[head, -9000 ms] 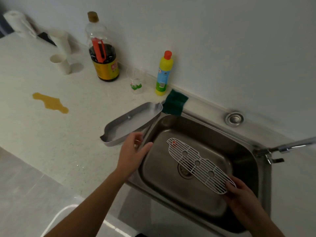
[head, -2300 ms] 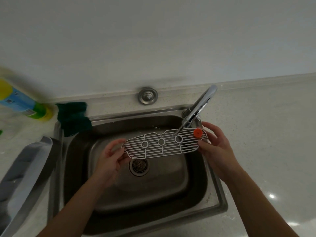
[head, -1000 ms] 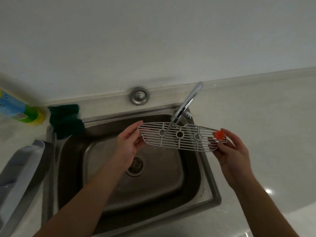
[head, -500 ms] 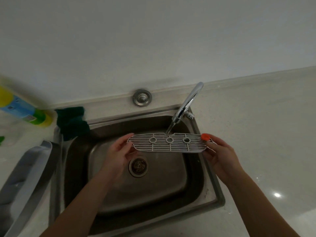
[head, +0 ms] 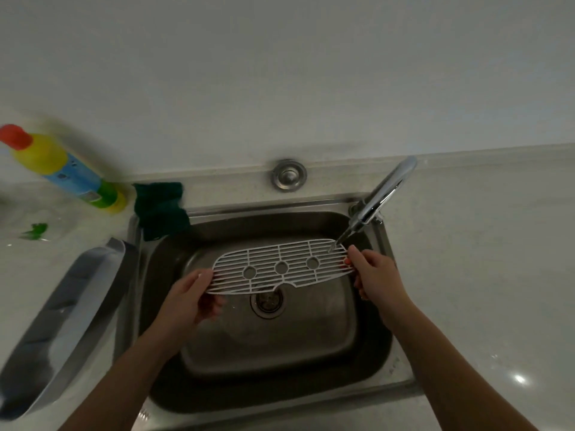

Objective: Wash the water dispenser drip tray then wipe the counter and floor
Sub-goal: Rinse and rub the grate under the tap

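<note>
I hold the white drip tray grille (head: pixel 281 267) flat over the steel sink (head: pixel 217 353), one hand at each end. My left hand (head: pixel 186 303) grips its left end and my right hand (head: pixel 375 276) grips its right end, covering most of the red float. Water runs from the chrome faucet (head: pixel 379 194) onto the grille's right end. The grey drip tray basin (head: pixel 65 315) lies on the counter left of the sink.
A dark green scouring sponge (head: pixel 160 209) sits at the sink's back left corner. A yellow detergent bottle (head: pixel 62 169) with a red cap stands behind it by the wall. A round metal fitting (head: pixel 288 175) is set behind the sink. Pale counter (head: pixel 482 290) extends to the right.
The grille has shifted left and lower in the sink, so the water stream now lands on its right end instead of near its middle. Both hands kept their hold.
</note>
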The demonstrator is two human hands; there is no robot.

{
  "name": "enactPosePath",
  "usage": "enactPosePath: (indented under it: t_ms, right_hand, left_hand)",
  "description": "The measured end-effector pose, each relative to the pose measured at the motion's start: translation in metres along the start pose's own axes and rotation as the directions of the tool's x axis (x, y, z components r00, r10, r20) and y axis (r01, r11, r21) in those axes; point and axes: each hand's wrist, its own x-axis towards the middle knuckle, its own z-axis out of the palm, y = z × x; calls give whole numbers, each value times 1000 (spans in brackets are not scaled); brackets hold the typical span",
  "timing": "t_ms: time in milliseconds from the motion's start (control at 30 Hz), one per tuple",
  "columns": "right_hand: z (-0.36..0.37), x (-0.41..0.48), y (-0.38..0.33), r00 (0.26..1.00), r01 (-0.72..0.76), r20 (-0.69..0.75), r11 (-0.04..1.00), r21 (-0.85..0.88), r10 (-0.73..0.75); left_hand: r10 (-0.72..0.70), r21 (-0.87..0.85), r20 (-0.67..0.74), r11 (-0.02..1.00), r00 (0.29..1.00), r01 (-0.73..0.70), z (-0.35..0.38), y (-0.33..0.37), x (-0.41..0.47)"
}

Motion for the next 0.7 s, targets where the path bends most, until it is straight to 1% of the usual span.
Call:
enactPosePath:
  t_ms: [67,200,267,333,400,467,500,600,700]
  right_hand:
    - [2,4,-2,1000,1,15,999,-47,0]
    - [-2,22,-5,1000,4,-4,990,-143,-5]
    - [-6,38,-5,998,62,-13,966,-251,-67]
    - [-10,55,-7,990,132,1,914,-384,-143]
    - [-14,70,-10,981,174,6,877,-449,-192]
    - [-24,83,-14,976,180,-24,866,-468,-216]
    - [-30,89,-18,976,166,-56,879,-448,-213]
    - [-48,101,-28,978,112,-132,940,-322,-162]
    - [-45,97,-23,987,117,-72,949,-292,-144]
  left_hand:
    - [-3,-15,2,1000,1000,4,-12,-5,-4]
    - [35,-33,-53,999,998,-37,-28,-9,-11]
    - [53,-32,-65,998,996,-55,-31,-9,-15]
    - [69,5,-87,998,994,-69,-29,-9,-21]
    - [94,42,-110,995,990,-89,-24,-8,-30]
    - [125,84,-135,990,983,-114,-17,-7,-41]
    - [140,112,-151,986,979,-124,-13,-6,-46]
    - [175,201,-196,970,965,-135,-4,-4,-62]
    - [187,198,-255,971,949,-138,0,-3,-76]
